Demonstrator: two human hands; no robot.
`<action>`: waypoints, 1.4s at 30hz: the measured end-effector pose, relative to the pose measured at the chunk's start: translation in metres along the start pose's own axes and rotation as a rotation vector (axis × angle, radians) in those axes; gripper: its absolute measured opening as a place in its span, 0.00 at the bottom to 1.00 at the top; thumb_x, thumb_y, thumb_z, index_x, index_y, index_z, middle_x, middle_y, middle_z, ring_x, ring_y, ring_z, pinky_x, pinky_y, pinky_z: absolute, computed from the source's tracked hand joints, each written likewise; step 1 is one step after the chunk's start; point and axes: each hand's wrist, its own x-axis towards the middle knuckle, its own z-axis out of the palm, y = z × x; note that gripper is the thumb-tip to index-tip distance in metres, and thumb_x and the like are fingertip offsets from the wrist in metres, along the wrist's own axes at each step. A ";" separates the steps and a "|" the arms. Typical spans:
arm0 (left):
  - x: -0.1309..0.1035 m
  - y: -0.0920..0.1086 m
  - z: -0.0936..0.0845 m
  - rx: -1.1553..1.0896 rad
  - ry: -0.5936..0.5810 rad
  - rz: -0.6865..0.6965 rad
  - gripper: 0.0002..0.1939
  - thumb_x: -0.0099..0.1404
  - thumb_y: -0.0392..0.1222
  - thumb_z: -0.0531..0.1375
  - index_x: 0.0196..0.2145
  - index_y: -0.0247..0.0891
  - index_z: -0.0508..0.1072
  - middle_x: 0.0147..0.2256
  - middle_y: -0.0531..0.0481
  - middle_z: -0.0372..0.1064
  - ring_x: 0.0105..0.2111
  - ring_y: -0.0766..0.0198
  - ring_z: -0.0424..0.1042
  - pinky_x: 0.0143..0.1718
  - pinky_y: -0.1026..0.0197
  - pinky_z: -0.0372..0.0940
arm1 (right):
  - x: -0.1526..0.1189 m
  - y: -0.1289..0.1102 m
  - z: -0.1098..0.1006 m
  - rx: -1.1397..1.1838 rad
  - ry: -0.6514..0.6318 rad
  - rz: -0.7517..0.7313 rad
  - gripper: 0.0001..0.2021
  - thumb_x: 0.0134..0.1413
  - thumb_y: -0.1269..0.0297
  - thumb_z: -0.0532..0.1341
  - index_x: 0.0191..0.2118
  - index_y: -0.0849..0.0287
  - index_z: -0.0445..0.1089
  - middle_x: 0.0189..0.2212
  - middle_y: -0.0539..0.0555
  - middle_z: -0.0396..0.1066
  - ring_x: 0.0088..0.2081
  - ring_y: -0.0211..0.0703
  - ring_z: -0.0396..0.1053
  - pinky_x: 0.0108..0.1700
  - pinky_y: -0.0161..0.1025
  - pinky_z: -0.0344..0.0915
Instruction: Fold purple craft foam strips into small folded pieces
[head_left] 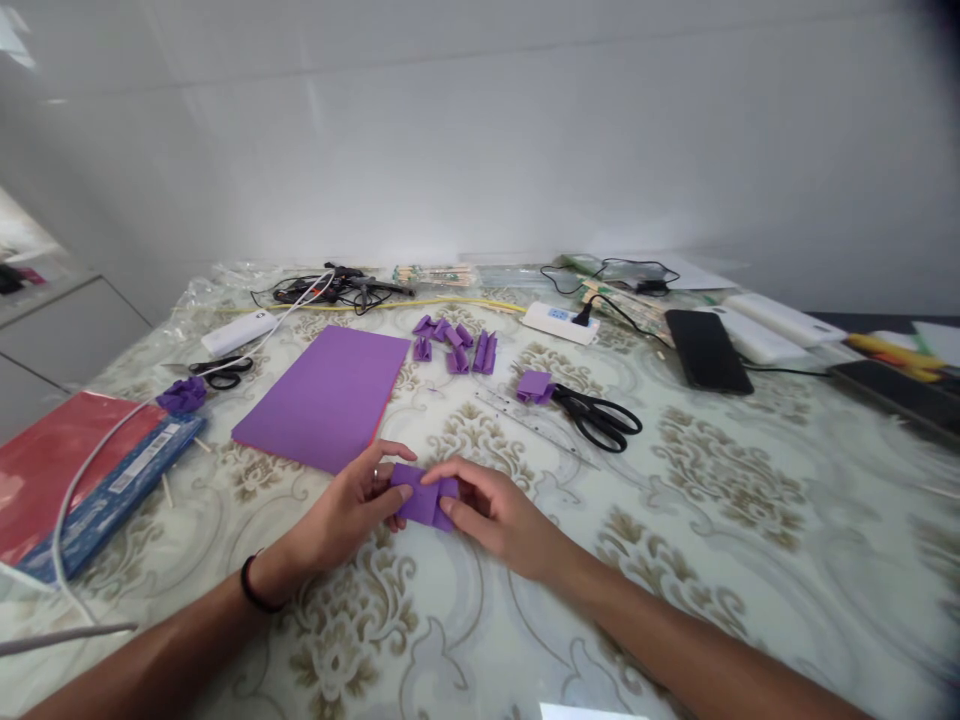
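Both hands are gripping one small purple piece (424,500) near the front edge of the tabletop (750,520). Left hand (352,510), with a ring on one finger and a black band at the wrist, is pinching the piece's left end between thumb and fingers. Right hand (491,510) is pinching its right end, fingers curled over the top. The piece is lying low on the tabletop, just in front of a purple sheet (326,395). Folded purple bits (454,345) are lying in a cluster behind the sheet's right corner. Black scissors (600,418) are lying beside another purple bit (535,386), with a clear ruler (525,420) just in front. A phone (707,350) is sitting towards the right back edge. Red paper (52,470) is lying at the left edge, and small scissors (221,371) are resting behind it.
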 end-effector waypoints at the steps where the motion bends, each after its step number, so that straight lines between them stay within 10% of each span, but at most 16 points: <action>1: 0.000 0.000 0.000 0.010 0.021 0.009 0.15 0.70 0.46 0.62 0.52 0.41 0.67 0.26 0.60 0.60 0.25 0.68 0.64 0.30 0.65 0.65 | 0.000 0.000 0.000 0.003 0.001 -0.007 0.08 0.63 0.62 0.62 0.46 0.54 0.75 0.27 0.48 0.63 0.27 0.39 0.59 0.30 0.35 0.57; 18: -0.002 0.008 -0.004 0.016 0.012 -0.025 0.10 0.70 0.44 0.60 0.43 0.38 0.77 0.29 0.54 0.67 0.27 0.68 0.65 0.30 0.64 0.60 | 0.000 0.004 0.002 0.094 -0.012 0.004 0.17 0.48 0.73 0.64 0.45 0.53 0.77 0.34 0.49 0.68 0.29 0.38 0.61 0.32 0.35 0.59; 28: -0.009 0.022 -0.006 0.136 -0.213 0.001 0.18 0.67 0.40 0.64 0.54 0.42 0.70 0.38 0.52 0.67 0.32 0.66 0.66 0.33 0.64 0.61 | 0.003 0.007 0.003 0.101 0.090 0.046 0.10 0.57 0.56 0.68 0.38 0.57 0.77 0.24 0.47 0.63 0.25 0.37 0.58 0.28 0.36 0.52; 42: -0.004 0.012 -0.007 0.127 -0.004 0.127 0.05 0.67 0.39 0.65 0.40 0.37 0.75 0.34 0.50 0.76 0.35 0.63 0.72 0.39 0.62 0.64 | 0.004 0.009 0.001 0.044 0.128 -0.100 0.09 0.56 0.55 0.71 0.39 0.54 0.82 0.31 0.50 0.66 0.34 0.43 0.65 0.36 0.40 0.58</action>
